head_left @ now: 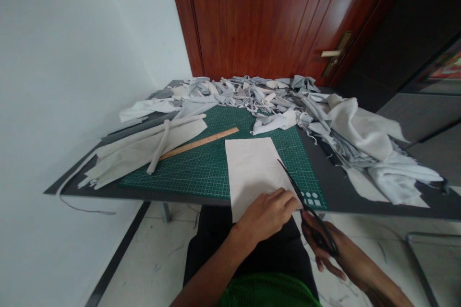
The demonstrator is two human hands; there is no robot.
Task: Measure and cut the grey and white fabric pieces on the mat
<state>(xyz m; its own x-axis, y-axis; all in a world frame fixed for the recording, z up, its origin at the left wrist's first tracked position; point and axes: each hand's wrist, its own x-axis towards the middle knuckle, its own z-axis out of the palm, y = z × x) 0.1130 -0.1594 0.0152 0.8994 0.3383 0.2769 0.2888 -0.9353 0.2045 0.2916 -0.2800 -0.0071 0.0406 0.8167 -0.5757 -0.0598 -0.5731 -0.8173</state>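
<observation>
1. Broadly, a dark counter (333,189) spans the view, most of its middle covered by a green gridded mat (190,175).
2. White cloth sheet (252,163): lies on the mat's near right part, its lower end extending past the counter's front edge above the person's lap.
3. Left hand (268,213): rests on the sheet's near right portion, fingers bent; whether its grip pinches or merely presses cannot be told.
4. Right hand (342,240): grip closed around the handles of black scissors (306,208) — blades directed away from the person, along the sheet's right edge.
5. Wooden ruler (200,144): slants across the mat, left of the sheet; beside it, pale cloth strips (124,153) lie lengthwise.
6. Surroundings of the work: a scrap heap (252,91) along the far edge, a cloth pile (382,153) at right.
7. Room: reddish-brown door (252,14) behind, white wall (90,57) at left — pale floor (144,249) below.
</observation>
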